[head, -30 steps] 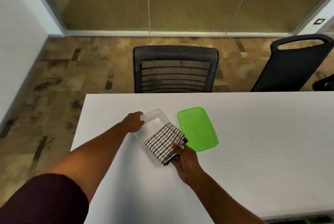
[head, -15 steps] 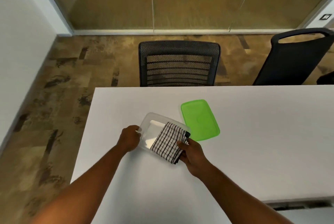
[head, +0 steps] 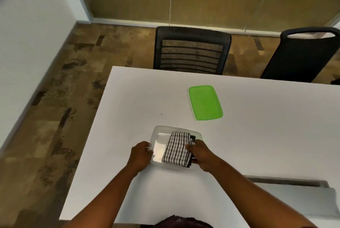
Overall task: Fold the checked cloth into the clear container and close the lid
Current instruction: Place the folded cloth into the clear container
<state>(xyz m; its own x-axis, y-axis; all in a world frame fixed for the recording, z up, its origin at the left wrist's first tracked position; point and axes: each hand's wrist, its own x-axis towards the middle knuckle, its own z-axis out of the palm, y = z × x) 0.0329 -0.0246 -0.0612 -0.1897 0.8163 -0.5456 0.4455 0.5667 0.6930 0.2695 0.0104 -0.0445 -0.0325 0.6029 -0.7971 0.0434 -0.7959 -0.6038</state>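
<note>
**Cloth nearly packed, lid still off**

While the white table (head: 257,126) carries everything, your clear container (head: 160,132) sits close in front of you, its left edge pinched by your left hand (head: 140,155). Your right hand (head: 200,152) grips the folded checked cloth (head: 177,147), which lies over the container's right half — not yet settled flat. Left to do: tuck it in, then fetch the green lid (head: 205,102), lying well apart — unfitted.
</note>
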